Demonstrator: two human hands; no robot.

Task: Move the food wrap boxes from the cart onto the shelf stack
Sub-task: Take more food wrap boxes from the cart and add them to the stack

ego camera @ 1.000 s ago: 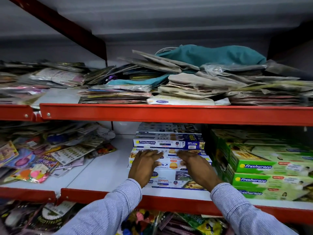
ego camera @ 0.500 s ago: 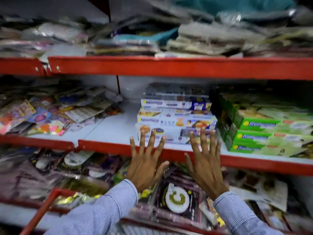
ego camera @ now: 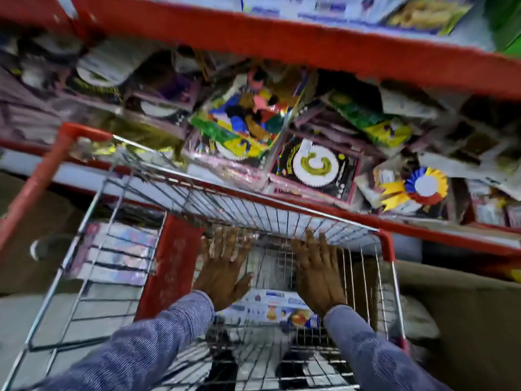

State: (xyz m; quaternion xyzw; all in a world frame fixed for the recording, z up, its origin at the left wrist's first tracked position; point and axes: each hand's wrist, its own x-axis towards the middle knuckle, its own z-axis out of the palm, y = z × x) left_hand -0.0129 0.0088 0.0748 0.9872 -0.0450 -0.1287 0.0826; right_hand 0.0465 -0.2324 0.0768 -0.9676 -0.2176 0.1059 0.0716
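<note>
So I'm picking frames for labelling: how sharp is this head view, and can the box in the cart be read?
Head view: heavy motion blur throughout, and wide-angle bending of the shelf edge. Both open hands, left hand and right hand, smear at the fingertips. The food wrap box in the cart shows colours, but its print is unreadable.

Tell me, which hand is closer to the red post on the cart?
Left. The left hand hangs open right beside the red post, almost touching it. The right hand is open too, farther off, near the cart's opposite wire side, above the food wrap box.
</note>
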